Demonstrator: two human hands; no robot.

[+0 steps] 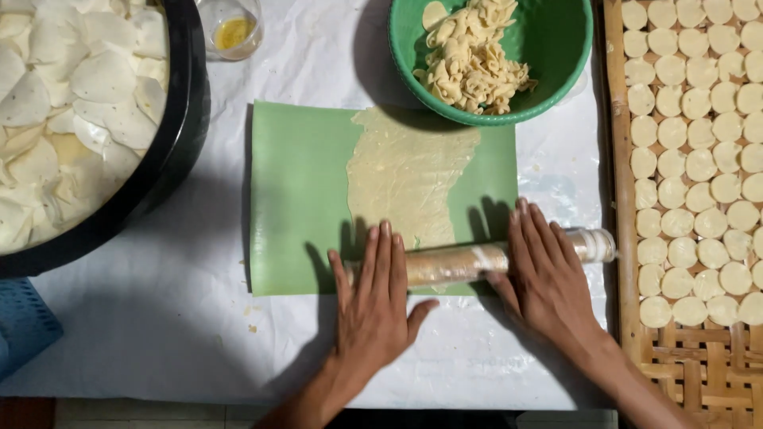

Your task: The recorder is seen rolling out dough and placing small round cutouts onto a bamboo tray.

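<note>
Roller (477, 258) under both your flat hands, on the green mat (298, 199).
Your left hand (373, 298) and right hand (544, 274) lie open, fingers spread, pressing it beside the dough sheet (409, 175).

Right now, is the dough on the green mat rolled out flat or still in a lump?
Rolled out flat: the dough lies as a thin, ragged sheet across the green mat, with the roller at its near edge.
</note>
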